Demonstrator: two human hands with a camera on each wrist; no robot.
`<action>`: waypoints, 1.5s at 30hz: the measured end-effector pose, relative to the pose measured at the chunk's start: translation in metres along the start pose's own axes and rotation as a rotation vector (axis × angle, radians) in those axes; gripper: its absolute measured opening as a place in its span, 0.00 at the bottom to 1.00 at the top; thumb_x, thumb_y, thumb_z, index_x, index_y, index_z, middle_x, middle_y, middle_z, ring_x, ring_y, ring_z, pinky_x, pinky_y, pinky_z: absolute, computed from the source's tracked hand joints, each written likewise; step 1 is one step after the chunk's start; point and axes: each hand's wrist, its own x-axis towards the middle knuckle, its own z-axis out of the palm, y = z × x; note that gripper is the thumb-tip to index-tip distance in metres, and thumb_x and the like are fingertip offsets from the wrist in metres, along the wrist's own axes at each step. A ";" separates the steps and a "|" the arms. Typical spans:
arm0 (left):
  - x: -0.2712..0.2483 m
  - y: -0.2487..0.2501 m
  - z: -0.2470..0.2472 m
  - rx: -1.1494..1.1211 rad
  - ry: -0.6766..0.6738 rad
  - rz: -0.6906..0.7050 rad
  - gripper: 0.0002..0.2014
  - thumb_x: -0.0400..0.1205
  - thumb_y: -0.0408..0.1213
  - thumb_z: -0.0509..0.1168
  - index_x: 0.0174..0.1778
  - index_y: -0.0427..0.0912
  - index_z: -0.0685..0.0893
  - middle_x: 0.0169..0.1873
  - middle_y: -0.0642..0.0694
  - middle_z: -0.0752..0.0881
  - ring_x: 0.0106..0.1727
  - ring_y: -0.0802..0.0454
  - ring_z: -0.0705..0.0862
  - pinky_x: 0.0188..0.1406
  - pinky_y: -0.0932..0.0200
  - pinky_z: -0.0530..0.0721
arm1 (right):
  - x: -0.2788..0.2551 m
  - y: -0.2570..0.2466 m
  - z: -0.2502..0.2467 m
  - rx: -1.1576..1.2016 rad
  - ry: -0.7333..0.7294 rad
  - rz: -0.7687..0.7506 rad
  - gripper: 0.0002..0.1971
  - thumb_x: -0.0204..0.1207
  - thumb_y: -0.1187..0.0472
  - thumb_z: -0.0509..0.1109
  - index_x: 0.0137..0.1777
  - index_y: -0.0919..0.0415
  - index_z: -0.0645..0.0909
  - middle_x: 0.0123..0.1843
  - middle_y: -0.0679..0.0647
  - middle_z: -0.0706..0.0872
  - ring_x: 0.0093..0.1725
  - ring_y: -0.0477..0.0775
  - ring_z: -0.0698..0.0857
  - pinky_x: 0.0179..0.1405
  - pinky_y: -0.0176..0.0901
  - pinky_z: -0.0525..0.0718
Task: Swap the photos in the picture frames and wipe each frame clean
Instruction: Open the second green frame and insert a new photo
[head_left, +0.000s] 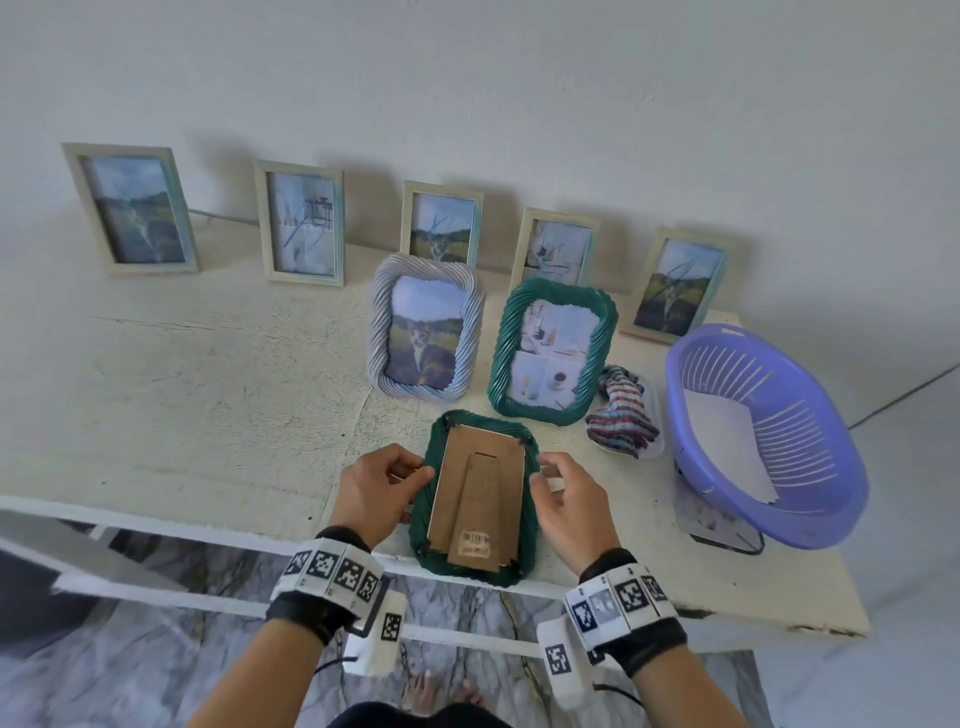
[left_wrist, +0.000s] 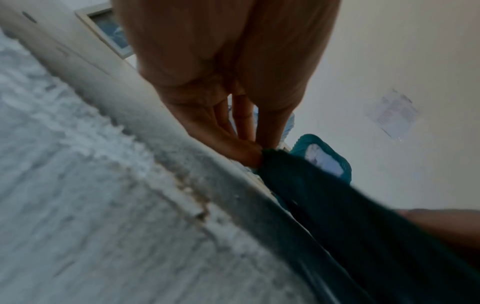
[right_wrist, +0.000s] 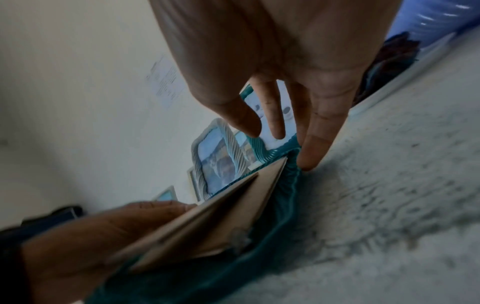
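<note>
A dark green twisted-rim frame (head_left: 431, 519) lies face down at the table's front edge, its brown cardboard back (head_left: 480, 493) and folded stand facing up. My left hand (head_left: 415, 470) pinches the frame's left rim (left_wrist: 337, 216) with thumb and fingertips (left_wrist: 249, 152). My right hand (head_left: 545, 470) hovers at the right rim with relaxed, spread fingers (right_wrist: 311, 152), one tip touching the rim (right_wrist: 283, 205). Behind it stand a lavender frame (head_left: 376, 332) with a cat photo and a second green frame (head_left: 501, 343) with a still-life photo. A striped cloth (head_left: 621, 410) lies to the right.
Several small pale frames (head_left: 130, 208) lean against the wall along the back of the white table (head_left: 208, 389). A purple plastic basket (head_left: 831, 467) holding white paper sits at the right, overhanging a dark flat object. The table's front edge is just under my wrists.
</note>
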 end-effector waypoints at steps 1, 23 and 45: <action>0.000 -0.001 0.000 0.020 -0.009 0.000 0.04 0.77 0.35 0.75 0.42 0.40 0.87 0.35 0.42 0.88 0.31 0.51 0.86 0.23 0.59 0.87 | 0.001 -0.001 0.002 -0.069 0.001 -0.034 0.14 0.82 0.60 0.64 0.65 0.59 0.79 0.60 0.54 0.83 0.52 0.51 0.84 0.54 0.41 0.82; 0.008 -0.020 -0.005 0.175 -0.066 0.090 0.06 0.76 0.37 0.75 0.38 0.44 0.84 0.30 0.48 0.86 0.29 0.51 0.86 0.26 0.53 0.89 | 0.020 -0.005 0.011 -0.475 -0.169 -0.138 0.21 0.80 0.67 0.61 0.74 0.63 0.76 0.62 0.56 0.72 0.53 0.54 0.80 0.49 0.37 0.76; 0.065 0.034 0.012 0.671 -0.134 -0.021 0.17 0.78 0.58 0.67 0.51 0.48 0.83 0.53 0.42 0.84 0.55 0.42 0.83 0.52 0.51 0.81 | -0.002 -0.005 0.011 -0.393 -0.349 -0.042 0.29 0.77 0.41 0.67 0.77 0.45 0.70 0.79 0.56 0.57 0.74 0.64 0.69 0.75 0.51 0.69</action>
